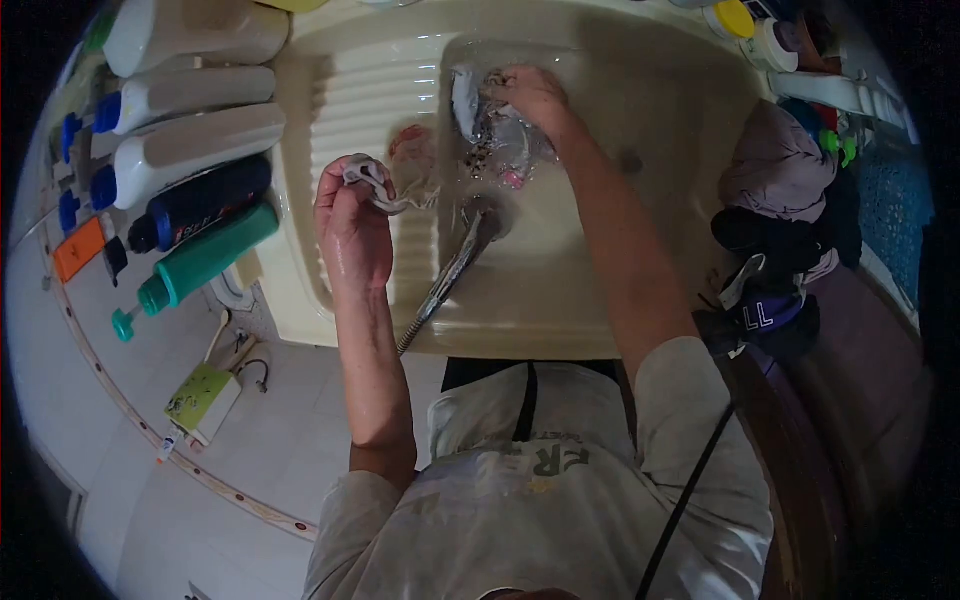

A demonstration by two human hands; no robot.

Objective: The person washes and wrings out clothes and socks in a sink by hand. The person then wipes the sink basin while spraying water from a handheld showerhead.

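Observation:
Over the ribbed washboard side of the cream sink (560,335), my left hand (352,215) is closed around a small wet whitish cloth (378,190) with a looped edge. My right hand (532,95) reaches into the basin, its fingers curled onto a small brown-patterned cloth (494,84). Beside it lie a pale blue-white cloth (466,103) and a thin, sheer wet cloth with a pink spot (513,178). A reddish-pink wet cloth (411,147) rests on the ribs. The shower head (481,212) lies between washboard and basin, its hose running toward my body.
Along the left stand several bottles, among them a white one (200,140), a dark blue one (210,200) and a green one (220,255). Piled clothes (780,165) sit at the right edge. Several jars, one yellow-lidded (732,18), stand at the back right.

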